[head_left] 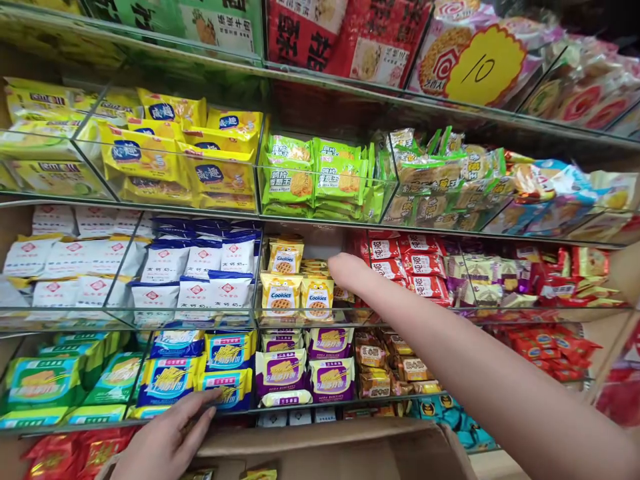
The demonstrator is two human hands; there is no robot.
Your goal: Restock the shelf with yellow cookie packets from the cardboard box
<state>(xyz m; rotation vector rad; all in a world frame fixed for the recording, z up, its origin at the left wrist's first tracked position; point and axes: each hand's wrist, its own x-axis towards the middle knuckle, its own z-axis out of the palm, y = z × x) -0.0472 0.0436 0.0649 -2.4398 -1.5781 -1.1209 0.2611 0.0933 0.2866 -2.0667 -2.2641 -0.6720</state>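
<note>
My right hand point(347, 272) reaches into the middle shelf compartment, beside yellow Cookies packets point(317, 298). Its fingers are hidden behind the back of the hand, so what they hold, if anything, does not show. Low in the view, my left hand point(170, 433) is over the left rim of an open cardboard box point(320, 437), just below blue and yellow soda biscuit packets point(225, 390). The left thumb and fingers are apart, with nothing visible between them. A few yellow packets point(260, 475) lie inside the box.
Glass dividers split the shelves. White milk biscuit packets point(197, 290) stand left of the cookies, red packets point(423, 263) to the right. Green packets point(290, 170) fill the shelf above, purple ones point(330, 380) the shelf below. A yellow price tag point(485, 65) hangs at the upper right.
</note>
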